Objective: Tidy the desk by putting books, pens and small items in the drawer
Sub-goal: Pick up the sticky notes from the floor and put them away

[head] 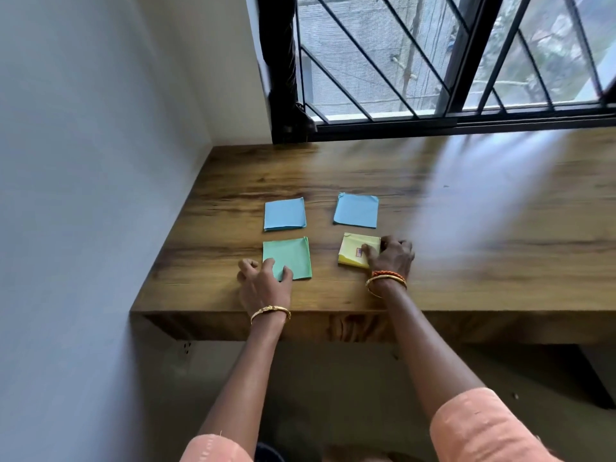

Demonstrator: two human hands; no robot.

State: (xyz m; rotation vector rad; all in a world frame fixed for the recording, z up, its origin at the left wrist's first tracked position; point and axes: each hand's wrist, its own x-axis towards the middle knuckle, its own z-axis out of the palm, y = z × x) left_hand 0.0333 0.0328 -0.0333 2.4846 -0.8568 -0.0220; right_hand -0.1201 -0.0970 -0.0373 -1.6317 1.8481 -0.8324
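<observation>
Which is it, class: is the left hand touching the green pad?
Touching: the head view shows the left hand with fingertips lying on the green pad.

The desk (433,208) is wood with a dark streaked grain, smooth and faintly glossy where window light smears across it. The four note pads — two blue (285,215) (356,210), one green (293,255), one yellow (355,250) — are matt paper. Shiny gold-coloured bangles (270,311) ring both wrists, the sleeves (480,428) are soft matt cloth, and the window bars (383,71) look like dark painted metal.
</observation>
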